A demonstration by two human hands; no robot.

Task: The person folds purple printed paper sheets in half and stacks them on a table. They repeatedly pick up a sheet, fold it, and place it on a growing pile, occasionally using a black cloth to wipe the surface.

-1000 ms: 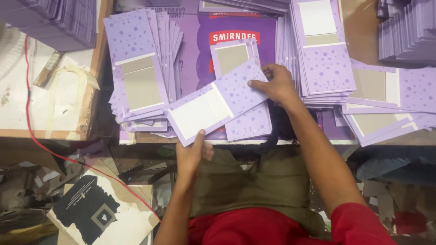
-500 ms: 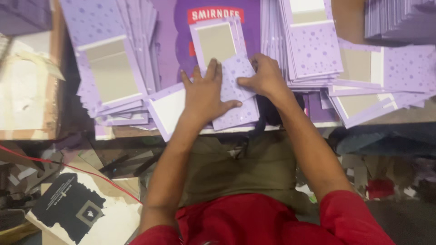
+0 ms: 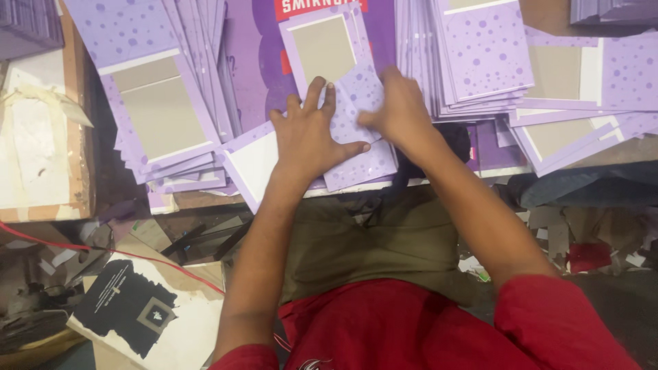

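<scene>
- Purple card sheets cover almost all of the table [image 3: 199, 200], in stacks and in loose layers.
- Left hand [image 3: 312, 133] lies flat on a purple dotted card [image 3: 356, 103], its grip spread wide, fingers pointing away from the person and the thumb out to the side.
- Right hand [image 3: 397, 109] is just beside the left one, on the same card; its grip looks bent and pressed down on the card, but the picture is blurred there, so I cannot tell if it pinches an edge.
- That card has a grey-brown window just beyond the fingertips of both hands, and its near edge reaches the table edge.
- Beside the left grip, on the outer side, stands a stack of the same cards [image 3: 154, 109].
- Beside the right grip, on the outer side, is another stack [image 3: 480, 55], with more cards [image 3: 582, 123] spread further out.
- Below the table edge, near the left elbow, lies a black and white printed board [image 3: 133, 308], and a red cord [image 3: 82, 248] runs across the floor.
</scene>
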